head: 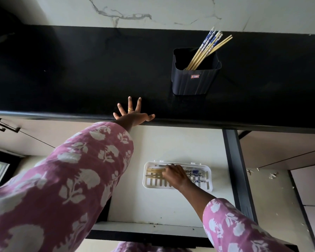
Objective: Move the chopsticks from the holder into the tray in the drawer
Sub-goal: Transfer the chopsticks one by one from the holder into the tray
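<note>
A dark square holder [193, 82] stands on the black countertop at the right, with several wooden chopsticks [206, 50] leaning out of it, some with blue-and-white tops. Below it, in the open drawer [171, 206], lies a white slotted tray [147, 180]. My right hand [175, 176] rests in the tray, fingers closed over several chopsticks [154, 171] that lie lengthwise in it. My left hand [133, 114] is spread flat on the counter's front edge, holding nothing.
The black countertop [80, 70] spans the view, with a marble-patterned wall behind it. A dark cabinet divider [235, 170] borders the drawer on the right. A cabinet handle [5, 125] shows at the left.
</note>
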A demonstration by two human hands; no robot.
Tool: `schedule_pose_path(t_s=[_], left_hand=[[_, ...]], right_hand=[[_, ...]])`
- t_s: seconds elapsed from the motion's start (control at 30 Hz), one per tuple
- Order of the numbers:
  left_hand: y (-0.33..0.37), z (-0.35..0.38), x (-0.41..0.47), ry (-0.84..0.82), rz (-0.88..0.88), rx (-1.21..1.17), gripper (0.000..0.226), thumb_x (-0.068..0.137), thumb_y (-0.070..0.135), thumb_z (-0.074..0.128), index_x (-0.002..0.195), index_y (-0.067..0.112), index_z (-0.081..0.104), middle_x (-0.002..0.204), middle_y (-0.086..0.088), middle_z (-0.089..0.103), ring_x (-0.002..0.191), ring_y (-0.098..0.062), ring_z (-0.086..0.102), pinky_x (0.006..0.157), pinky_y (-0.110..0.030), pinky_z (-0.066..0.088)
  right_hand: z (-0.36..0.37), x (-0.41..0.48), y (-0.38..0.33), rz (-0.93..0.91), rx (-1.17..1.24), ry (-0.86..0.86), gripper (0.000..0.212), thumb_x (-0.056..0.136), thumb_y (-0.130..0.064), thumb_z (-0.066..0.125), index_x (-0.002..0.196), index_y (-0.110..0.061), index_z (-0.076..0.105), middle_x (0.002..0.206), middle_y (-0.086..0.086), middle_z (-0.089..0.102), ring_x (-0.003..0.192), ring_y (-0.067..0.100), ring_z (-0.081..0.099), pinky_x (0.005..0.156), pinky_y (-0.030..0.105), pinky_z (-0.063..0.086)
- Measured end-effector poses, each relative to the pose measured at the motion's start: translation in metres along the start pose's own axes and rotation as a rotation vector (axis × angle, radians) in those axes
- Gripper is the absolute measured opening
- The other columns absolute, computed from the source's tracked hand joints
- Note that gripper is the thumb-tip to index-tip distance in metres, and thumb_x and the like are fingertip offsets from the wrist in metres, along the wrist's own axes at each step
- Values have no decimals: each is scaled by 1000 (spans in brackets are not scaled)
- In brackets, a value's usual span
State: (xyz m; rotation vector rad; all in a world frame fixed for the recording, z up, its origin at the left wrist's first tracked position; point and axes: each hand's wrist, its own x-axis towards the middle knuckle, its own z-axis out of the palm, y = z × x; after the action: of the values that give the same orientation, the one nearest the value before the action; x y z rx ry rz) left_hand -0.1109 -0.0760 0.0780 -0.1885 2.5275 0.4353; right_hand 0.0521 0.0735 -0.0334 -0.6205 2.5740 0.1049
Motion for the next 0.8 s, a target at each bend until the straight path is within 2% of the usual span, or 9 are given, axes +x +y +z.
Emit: schedule_pose_path(t_s=[0.1,0.13,0.2,0.23,0.27,0.37,0.53,0.67,0.8], left_hand=[[-1,1,0,1,-3,1,88,83,72,43,149,43,-8,158,7,-23,142,-39,-24,113,-61,-9],[-1,2,0,5,-4,0,88,83,73,43,149,43,-7,158,7,-22,142,-39,-24,113,-61,-9],[-2,1,0,8,-7,-4,87,82,74,41,149,43,-5,159,6,-20,143,-39,-24,113,-61,-8],[-1,1,-1,8,-7,-4,87,82,75,41,149,43,-4,159,6,-19,143,-39,-23,114,-61,-8],[-1,1,-1,7,-6,-1,87,82,75,40,149,43,-4,159,6,-18,143,-39,-23,114,-61,-8],[-1,0,-3,3,-13,-5,86,81,76,39,149,44,-3,160,6,-17,143,-39,-22,114,-61,-8],[-1,0,-5,6,3,-2,88,82,75,41,149,44,-7,158,7,-22,143,-39,-23,114,-61,-8],[-1,0,-4,6,1,-13,88,81,76,41,149,44,-5,159,7,-19,143,-39,-22,114,-60,-8],[-2,0,-3,2,-12,-15,88,81,76,41,149,45,-4,159,8,-19,143,-38,-23,114,-60,-8]], right_hand=[[-7,-3,12,93,111,26,18,85,4,47,94,0,63,107,21,65,103,35,61,79,36,46],[-10,-5,15,94,94,67,12,78,4,56,84,-3,63,97,19,67,93,32,64,70,32,47],[-13,-7,26,46,24,111,21,43,-2,77,55,-12,63,58,5,64,54,20,65,45,18,43],[-12,-9,32,75,14,121,25,32,-5,76,45,-17,58,45,-2,55,40,14,57,37,13,37],[-12,-10,41,90,34,137,22,36,-6,71,40,-18,53,40,-5,49,35,11,51,34,11,33],[-7,-11,57,58,-100,358,37,72,0,42,41,-18,51,43,-7,48,41,9,51,39,13,34],[-51,-18,76,80,-5,755,23,64,-6,66,48,-16,54,47,1,52,41,19,52,39,21,39],[-108,-14,102,260,108,1130,31,82,-16,58,51,-15,55,49,4,52,44,24,53,42,26,42],[-160,-3,135,367,192,1308,28,84,-19,59,58,-10,62,55,9,59,48,27,58,45,26,46]])
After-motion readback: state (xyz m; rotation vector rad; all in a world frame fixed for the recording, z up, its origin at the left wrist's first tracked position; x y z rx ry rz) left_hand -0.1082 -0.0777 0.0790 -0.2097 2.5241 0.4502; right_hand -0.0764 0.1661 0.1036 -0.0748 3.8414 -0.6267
